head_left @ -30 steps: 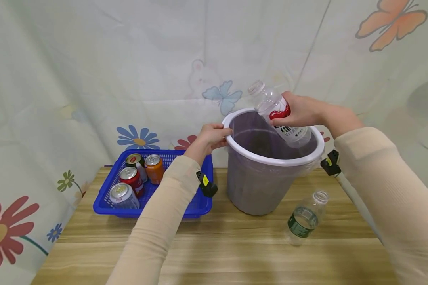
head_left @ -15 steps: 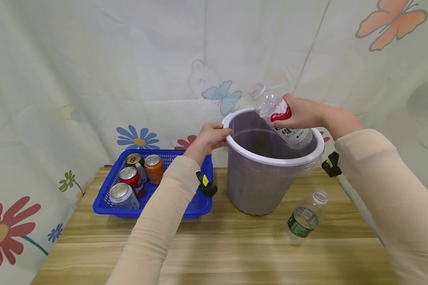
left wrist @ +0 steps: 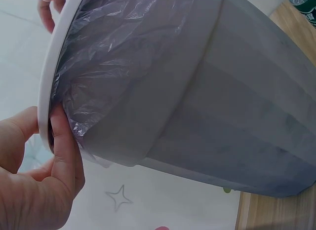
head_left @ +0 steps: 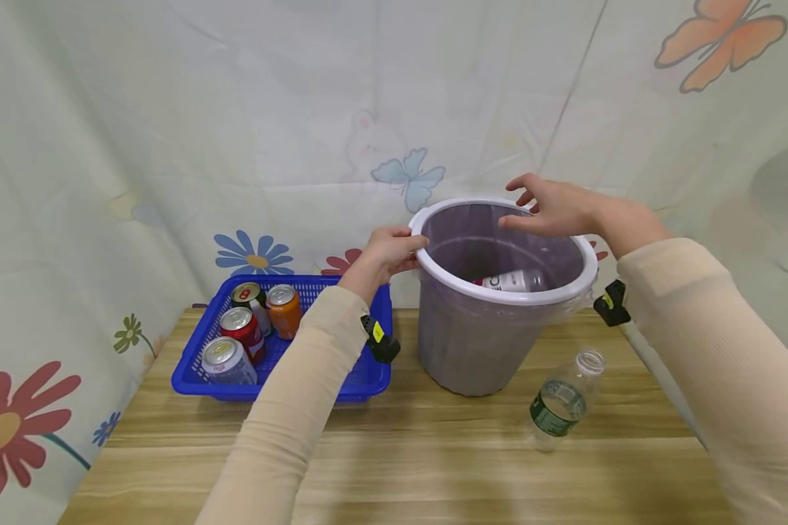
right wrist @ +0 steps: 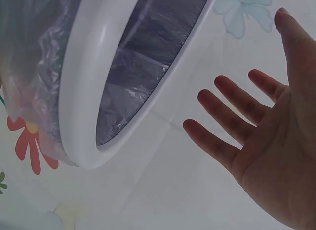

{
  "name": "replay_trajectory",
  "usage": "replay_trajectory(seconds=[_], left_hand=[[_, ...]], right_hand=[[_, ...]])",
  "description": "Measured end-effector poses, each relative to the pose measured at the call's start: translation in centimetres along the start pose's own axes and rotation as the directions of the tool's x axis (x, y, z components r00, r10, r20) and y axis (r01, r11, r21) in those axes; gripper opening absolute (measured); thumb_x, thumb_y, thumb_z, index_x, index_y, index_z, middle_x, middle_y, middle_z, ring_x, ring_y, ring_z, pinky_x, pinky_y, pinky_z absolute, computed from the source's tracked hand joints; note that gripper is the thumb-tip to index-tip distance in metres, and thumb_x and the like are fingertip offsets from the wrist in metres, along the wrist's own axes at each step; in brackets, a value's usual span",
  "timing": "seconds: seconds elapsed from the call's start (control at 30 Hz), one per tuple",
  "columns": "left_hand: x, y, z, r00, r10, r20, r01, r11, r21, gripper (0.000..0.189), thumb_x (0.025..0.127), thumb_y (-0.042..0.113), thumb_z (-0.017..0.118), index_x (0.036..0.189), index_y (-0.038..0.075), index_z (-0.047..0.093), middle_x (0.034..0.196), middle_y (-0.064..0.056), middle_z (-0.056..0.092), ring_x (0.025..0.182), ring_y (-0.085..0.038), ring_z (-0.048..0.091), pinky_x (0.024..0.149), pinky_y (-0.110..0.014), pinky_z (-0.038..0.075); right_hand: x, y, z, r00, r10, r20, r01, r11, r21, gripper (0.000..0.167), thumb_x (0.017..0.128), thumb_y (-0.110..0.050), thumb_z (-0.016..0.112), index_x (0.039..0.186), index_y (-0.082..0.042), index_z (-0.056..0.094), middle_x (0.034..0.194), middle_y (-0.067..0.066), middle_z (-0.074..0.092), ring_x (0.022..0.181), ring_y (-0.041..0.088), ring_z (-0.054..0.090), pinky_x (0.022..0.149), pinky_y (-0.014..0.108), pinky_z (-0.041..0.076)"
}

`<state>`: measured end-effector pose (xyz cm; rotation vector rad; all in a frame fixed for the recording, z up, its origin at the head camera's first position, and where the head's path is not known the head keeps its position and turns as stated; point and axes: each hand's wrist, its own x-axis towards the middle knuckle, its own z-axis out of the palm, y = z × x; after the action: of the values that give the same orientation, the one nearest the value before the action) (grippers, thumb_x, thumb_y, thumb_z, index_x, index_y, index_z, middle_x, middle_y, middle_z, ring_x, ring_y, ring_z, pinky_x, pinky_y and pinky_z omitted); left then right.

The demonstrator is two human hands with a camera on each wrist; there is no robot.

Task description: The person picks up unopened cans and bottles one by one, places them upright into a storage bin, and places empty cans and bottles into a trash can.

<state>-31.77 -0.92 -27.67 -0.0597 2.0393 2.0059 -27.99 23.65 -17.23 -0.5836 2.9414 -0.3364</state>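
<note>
My left hand [head_left: 394, 250] pinches the white rim of a grey trash can [head_left: 473, 343]; in the left wrist view the thumb and fingers [left wrist: 64, 146] lie on either side of that rim. A clear plastic liner [left wrist: 128, 52] folds over its edge. Above the can's right side my right hand [head_left: 551, 208] hovers with fingers spread, holding nothing. Inside the can, a plastic bottle [head_left: 515, 281] with a red and white label lies on its side, partly hidden by the near rim. A second clear bottle [head_left: 560, 401] with a green label is on the table, right of the can.
A blue plastic basket [head_left: 381, 350] left of the can holds several drink cans, among them an orange can [head_left: 284, 313] and a red can [head_left: 243, 332]. The left forearm crosses over it. A patterned curtain hangs behind the wooden table [head_left: 394, 467].
My right hand has let go of the red-and-white-labelled bottle, which has dropped into the trash can. Its fingers have spread. The left hand stays on the rim.
</note>
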Motion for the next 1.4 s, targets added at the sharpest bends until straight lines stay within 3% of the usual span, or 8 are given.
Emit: replay_trajectory(seconds=[0.27,0.67,0.93,1.2,1.33,1.4], left_hand=[[-0.1,0.0,0.0,1.000,0.001,-0.006,-0.001,1.000,-0.012,0.038,0.085,0.013,0.065,0.121,0.004,0.055,0.099,-0.011,0.060,0.074,-0.015,0.061,0.073,-0.029,0.055],[0.0,0.0,0.0,1.000,-0.004,-0.007,0.004,1.000,-0.018,0.039,0.085,0.012,0.065,0.122,0.004,0.055,0.097,-0.010,0.060,0.074,-0.015,0.061,0.073,-0.028,0.055],[0.0,0.0,-0.1,1.000,-0.009,-0.010,0.009,1.000,-0.029,0.041,0.085,0.012,0.065,0.123,0.004,0.054,0.096,-0.009,0.060,0.073,-0.014,0.061,0.073,-0.028,0.055],[0.2,-0.1,-0.1,1.000,-0.005,-0.008,0.005,1.000,-0.030,0.041,0.085,0.012,0.065,0.124,0.003,0.054,0.098,-0.010,0.060,0.075,-0.015,0.061,0.075,-0.029,0.055],[0.3,-0.2,-0.2,1.000,-0.002,-0.002,0.002,1.000,-0.030,0.041,0.085,0.012,0.064,0.124,0.003,0.054,0.100,-0.010,0.059,0.076,-0.015,0.060,0.076,-0.028,0.055],[0.3,-0.2,-0.2,1.000,-0.004,-0.003,0.004,1.000,-0.022,0.041,0.086,0.013,0.064,0.124,0.004,0.053,0.101,-0.011,0.060,0.076,-0.015,0.061,0.075,-0.028,0.055]], right_hand=[[-0.2,0.1,0.0,1.000,-0.015,-0.002,0.015,0.998,-0.059,0.078,0.090,-0.054,0.045,0.147,-0.009,0.016,0.143,0.024,0.031,0.131,0.041,0.029,0.104,0.057,0.026],[-1.0,0.5,0.3,1.000,-0.002,-0.009,0.001,0.997,-0.080,0.071,0.092,-0.056,0.035,0.147,-0.014,0.019,0.145,0.021,0.027,0.133,0.041,0.024,0.105,0.058,0.022],[-1.8,0.8,0.4,0.995,-0.053,-0.088,0.048,0.998,-0.051,0.064,0.093,-0.051,0.039,0.143,-0.012,0.029,0.141,0.018,0.033,0.127,0.038,0.035,0.100,0.057,0.029],[-2.6,1.1,0.4,0.976,-0.114,-0.184,0.111,0.993,-0.028,0.051,0.095,-0.040,0.044,0.136,-0.009,0.039,0.134,0.014,0.045,0.120,0.034,0.045,0.095,0.054,0.036],[-3.0,1.3,0.6,0.977,-0.104,-0.188,0.103,0.995,-0.019,0.050,0.094,-0.040,0.045,0.134,-0.010,0.041,0.134,0.013,0.046,0.119,0.032,0.045,0.074,0.048,0.050],[-3.1,1.5,0.7,0.975,-0.104,-0.196,0.103,0.995,-0.014,0.049,0.094,-0.039,0.046,0.133,-0.010,0.042,0.132,0.013,0.048,0.118,0.032,0.046,0.071,0.047,0.051]])
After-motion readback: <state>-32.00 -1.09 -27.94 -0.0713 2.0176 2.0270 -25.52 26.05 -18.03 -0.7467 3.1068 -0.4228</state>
